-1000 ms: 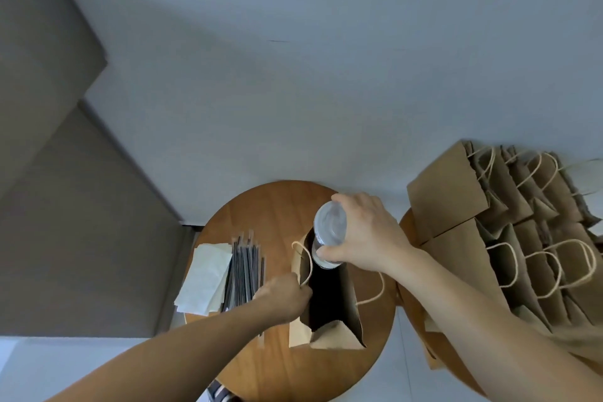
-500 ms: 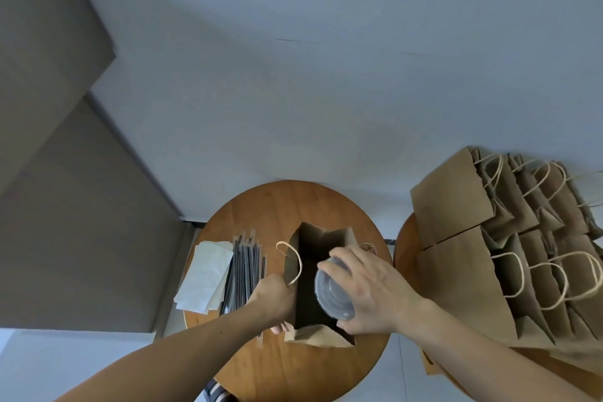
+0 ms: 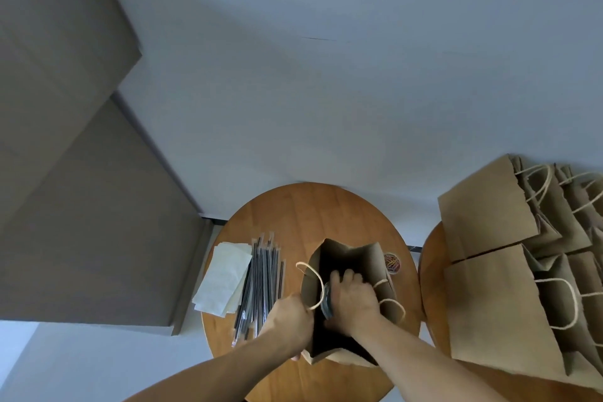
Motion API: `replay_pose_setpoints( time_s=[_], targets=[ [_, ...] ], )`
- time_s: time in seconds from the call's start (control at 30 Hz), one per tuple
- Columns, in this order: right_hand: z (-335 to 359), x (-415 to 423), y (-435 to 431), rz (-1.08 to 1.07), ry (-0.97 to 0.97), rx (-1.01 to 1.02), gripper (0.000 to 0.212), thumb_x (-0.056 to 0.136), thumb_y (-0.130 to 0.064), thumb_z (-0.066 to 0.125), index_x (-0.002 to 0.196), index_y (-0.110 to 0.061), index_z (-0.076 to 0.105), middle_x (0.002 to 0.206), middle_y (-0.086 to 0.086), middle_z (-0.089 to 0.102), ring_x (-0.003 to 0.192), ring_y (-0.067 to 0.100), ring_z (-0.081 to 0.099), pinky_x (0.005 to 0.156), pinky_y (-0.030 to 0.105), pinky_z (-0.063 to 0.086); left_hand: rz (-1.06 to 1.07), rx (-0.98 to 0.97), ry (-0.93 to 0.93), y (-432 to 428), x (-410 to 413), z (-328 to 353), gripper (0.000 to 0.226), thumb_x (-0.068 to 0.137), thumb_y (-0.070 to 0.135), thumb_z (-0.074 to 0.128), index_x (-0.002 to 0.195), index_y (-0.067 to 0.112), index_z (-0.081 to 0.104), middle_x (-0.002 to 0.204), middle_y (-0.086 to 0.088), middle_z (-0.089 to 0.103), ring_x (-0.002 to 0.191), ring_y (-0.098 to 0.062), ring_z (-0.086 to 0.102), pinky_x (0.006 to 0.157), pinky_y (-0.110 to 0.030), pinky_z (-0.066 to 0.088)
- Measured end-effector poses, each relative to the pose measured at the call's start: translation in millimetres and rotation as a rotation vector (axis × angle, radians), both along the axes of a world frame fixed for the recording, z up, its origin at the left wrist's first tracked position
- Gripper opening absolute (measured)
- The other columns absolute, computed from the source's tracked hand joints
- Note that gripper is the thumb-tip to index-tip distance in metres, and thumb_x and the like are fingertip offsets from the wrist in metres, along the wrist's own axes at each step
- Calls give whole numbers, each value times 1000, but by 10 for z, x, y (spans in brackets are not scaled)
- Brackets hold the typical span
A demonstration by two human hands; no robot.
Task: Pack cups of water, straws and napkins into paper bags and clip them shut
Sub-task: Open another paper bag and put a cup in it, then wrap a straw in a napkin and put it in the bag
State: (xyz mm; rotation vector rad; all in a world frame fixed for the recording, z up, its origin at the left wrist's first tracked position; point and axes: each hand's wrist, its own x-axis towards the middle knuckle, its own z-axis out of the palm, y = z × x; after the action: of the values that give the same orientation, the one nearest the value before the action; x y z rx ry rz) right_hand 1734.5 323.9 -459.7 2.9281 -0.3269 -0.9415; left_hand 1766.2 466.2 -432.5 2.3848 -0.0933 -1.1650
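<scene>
Inside paper bag [image 3: 362, 258] – right hand [image 3: 352, 300] grasping cup [image 3: 327, 303], left hand [image 3: 290, 320] gripping bag's edge, no legible writing

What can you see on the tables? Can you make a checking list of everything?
Surface: round wooden table; second round table to the right.
Job's things: open paper bag standing; cup going into it; straws; napkins; tub of paper clips.
Clutter: stack of empty bags on the second table.
Hands: left hand grips the bag's edge; right hand holds the cup inside the bag.
Cables: nothing seen.
Surroundings: pale wall; grey panel at left.
</scene>
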Motion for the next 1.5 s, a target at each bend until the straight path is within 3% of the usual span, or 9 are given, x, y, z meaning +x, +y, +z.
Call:
replay_pose_setpoints(
  time_s=[0.3,0.53,0.8,0.9,1.0,1.13,1.27,1.4,1.5],
  targets=[
    [-546,51,123,-37,-39,86,70,85,-46,58,141,-14,29,134,19,40,116,34,44,91,43,42,13,2,53,61,30,-11,11,95,20,42,89,27,48,87,-1,61,54,-19,71,53,-38,61],
    [-538,-63,109,-89,-57,136,74,86,-46,61,144,-15,26,138,18,37,121,34,41,92,41,44,-21,-23,37,68,10,8,14,96,18,37,92,23,49,84,-5,63,53,-18,71,59,-38,62],
    [-524,-43,112,-77,-26,134,85,85,-44,64,150,-16,17,143,17,32,126,34,38,96,42,43,-21,-54,6,117,23,0,14,97,31,39,92,23,50,85,-3,63,54,-20,71,56,-38,62],
    [-350,4,126,-131,5,153,76,89,-37,62,150,-16,20,145,16,29,131,33,36,101,41,44,-72,-83,11,103,47,23,16,94,40,44,96,24,50,83,-2,65,55,-21,71,57,-39,62],
    [10,93,86,-119,37,184,62,88,-28,62,141,-14,34,138,15,37,126,32,40,100,41,45,-167,-122,46,88,116,87,30,89,45,48,108,23,51,92,-2,67,69,-19,72,67,-40,62],
    [695,202,-134,-57,-13,211,45,87,-19,63,130,-16,50,125,10,55,109,30,56,83,37,48,-400,-199,80,82,450,325,73,81,55,63,141,23,37,126,-2,61,105,-18,64,84,-29,54],
    [1323,297,-326,-48,-118,227,31,95,-22,53,126,-18,52,115,5,59,86,23,58,66,31,47,-505,-254,-7,93,918,711,97,71,69,67,150,33,24,143,3,48,112,-13,53,87,-23,44],
    [1673,416,-291,-100,-327,212,29,98,-28,47,125,-17,54,118,4,59,100,26,60,83,40,53,-390,-347,-118,129,1226,949,92,77,76,57,151,31,26,145,4,47,116,-9,52,84,-19,44],
    [1721,538,-148,-101,-431,209,34,100,-32,45,126,-15,56,123,6,59,106,27,59,86,41,51,-350,-266,-289,257,1380,904,75,92,60,51,151,20,30,152,-2,42,130,-17,48,101,-29,41]
  ],
)
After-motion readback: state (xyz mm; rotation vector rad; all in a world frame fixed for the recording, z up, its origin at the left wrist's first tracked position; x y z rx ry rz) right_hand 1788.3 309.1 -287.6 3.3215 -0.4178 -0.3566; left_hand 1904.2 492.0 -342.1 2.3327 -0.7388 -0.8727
